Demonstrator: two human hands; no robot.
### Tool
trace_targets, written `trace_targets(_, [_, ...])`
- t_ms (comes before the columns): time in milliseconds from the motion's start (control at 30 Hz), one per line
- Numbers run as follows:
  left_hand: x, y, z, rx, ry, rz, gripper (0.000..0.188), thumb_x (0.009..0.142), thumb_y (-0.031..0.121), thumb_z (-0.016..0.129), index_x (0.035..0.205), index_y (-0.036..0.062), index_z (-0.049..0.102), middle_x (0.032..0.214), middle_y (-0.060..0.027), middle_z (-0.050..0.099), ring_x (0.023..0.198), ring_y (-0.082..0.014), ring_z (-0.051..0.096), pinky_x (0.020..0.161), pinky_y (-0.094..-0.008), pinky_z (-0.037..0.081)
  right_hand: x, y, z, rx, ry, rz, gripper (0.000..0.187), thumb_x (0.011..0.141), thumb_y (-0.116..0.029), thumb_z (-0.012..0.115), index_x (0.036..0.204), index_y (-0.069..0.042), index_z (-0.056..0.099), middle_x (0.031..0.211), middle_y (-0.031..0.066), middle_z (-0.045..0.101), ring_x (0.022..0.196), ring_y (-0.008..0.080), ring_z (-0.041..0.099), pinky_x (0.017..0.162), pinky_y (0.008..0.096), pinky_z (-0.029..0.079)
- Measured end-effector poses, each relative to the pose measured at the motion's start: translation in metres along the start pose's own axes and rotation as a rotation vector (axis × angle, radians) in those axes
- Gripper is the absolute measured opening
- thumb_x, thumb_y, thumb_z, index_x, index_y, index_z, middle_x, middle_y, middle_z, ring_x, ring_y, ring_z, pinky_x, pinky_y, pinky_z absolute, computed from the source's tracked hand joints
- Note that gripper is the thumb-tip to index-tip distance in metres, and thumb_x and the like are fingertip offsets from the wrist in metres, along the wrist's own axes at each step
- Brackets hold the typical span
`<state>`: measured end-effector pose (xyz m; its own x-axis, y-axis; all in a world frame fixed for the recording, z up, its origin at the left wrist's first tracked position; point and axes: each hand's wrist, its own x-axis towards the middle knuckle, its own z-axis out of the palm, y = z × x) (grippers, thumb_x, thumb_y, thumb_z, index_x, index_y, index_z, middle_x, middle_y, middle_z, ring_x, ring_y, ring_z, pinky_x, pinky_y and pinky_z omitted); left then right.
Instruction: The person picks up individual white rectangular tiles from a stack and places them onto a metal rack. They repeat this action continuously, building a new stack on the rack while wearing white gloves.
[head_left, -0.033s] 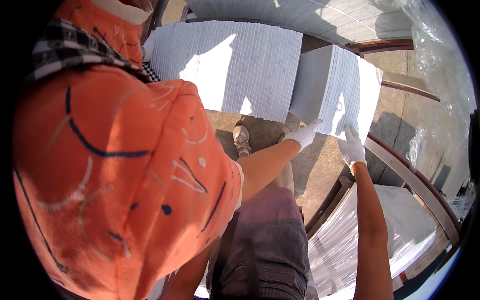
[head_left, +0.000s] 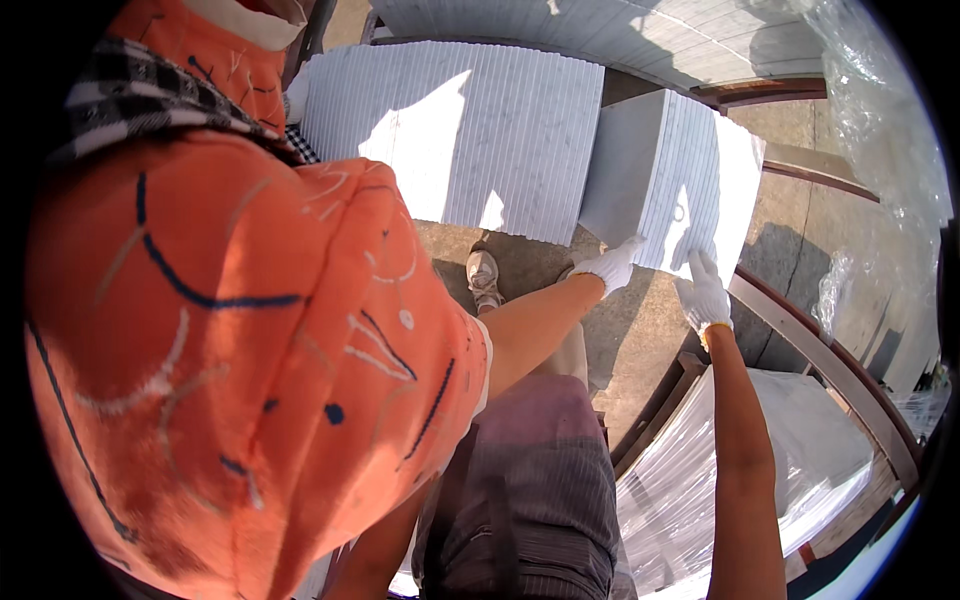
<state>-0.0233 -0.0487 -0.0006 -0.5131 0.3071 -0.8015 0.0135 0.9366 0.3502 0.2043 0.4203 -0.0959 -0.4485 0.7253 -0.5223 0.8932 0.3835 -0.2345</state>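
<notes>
Thin white-grey slabs stand packed on edge in a smaller stack. My left hand, in a white knit glove, has its fingers stretched to the stack's near left corner and touches it. Part of my left forearm is hidden behind the orange cloth of a person close on my left. My right hand, gloved the same way, holds its fingers apart against the stack's near edge. Neither hand has lifted a slab. To the left stands a wider stack of similar slabs, partly sunlit.
The person's white-gloved hand is at the wider stack's left end. A film-wrapped load sits at lower right beside a brown metal rail. Clear plastic film hangs at the far right. More slabs stand behind.
The orange cloth beside me has shifted very slightly. My hands and both stacks keep nearly the same places.
</notes>
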Motion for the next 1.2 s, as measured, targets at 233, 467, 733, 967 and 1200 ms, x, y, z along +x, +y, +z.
trace_targets(233, [0.013,0.021,-0.002,0.026,-0.063,0.003,0.033,0.093,0.023,0.056,0.117,0.0004,0.061,0.118,-0.0177,0.063,0.113,-0.0313,0.057,0.100,-0.0363,0.041,-0.012,0.012,-0.001,-0.006,0.001,0.087,0.062,0.087,-0.034,0.062,0.140,-0.007,0.045,0.148,0.0205,0.039,0.131,0.0386,0.044,0.105,0.0445,0.041])
trace_targets(467, [0.011,0.014,0.002,-0.024,-0.046,0.052,0.033,0.093,0.022,0.057,0.117,-0.0007,0.060,0.117,-0.0165,0.063,0.113,-0.0294,0.057,0.099,-0.0350,0.042,-0.010,0.014,-0.001,0.013,-0.007,0.063,0.062,0.087,-0.033,0.062,0.140,-0.007,0.046,0.147,0.0207,0.040,0.131,0.0386,0.044,0.106,0.0451,0.040])
trace_targets(733, [0.006,0.007,0.007,0.027,-0.007,-0.004,0.036,0.094,0.025,0.055,0.118,-0.0007,0.060,0.118,-0.0175,0.062,0.115,-0.0303,0.057,0.101,-0.0356,0.041,-0.008,0.010,0.006,0.057,0.168,0.044,0.051,0.088,-0.028,0.061,0.133,-0.004,0.054,0.138,0.0201,0.050,0.124,0.0371,0.052,0.102,0.0424,0.044])
trace_targets(967, [0.006,0.011,0.002,0.006,-0.021,-0.048,0.035,0.093,0.024,0.056,0.118,-0.0006,0.061,0.120,-0.0174,0.062,0.116,-0.0307,0.056,0.102,-0.0359,0.041,0.006,-0.113,-0.024,0.574,0.216,0.098,0.045,0.090,-0.024,0.060,0.130,-0.003,0.056,0.125,0.0204,0.059,0.114,0.0363,0.058,0.097,0.0396,0.046])
trace_targets(1200, [0.018,-0.003,0.006,0.141,-0.070,0.046,0.036,0.094,0.024,0.056,0.123,0.0022,0.059,0.121,-0.0159,0.062,0.116,-0.0296,0.056,0.101,-0.0367,0.042,0.042,-0.126,-0.015,0.928,0.309,0.290,0.059,0.096,-0.032,0.048,0.144,0.001,0.037,0.136,0.0204,0.051,0.123,0.0345,0.052,0.104,0.0389,0.041])
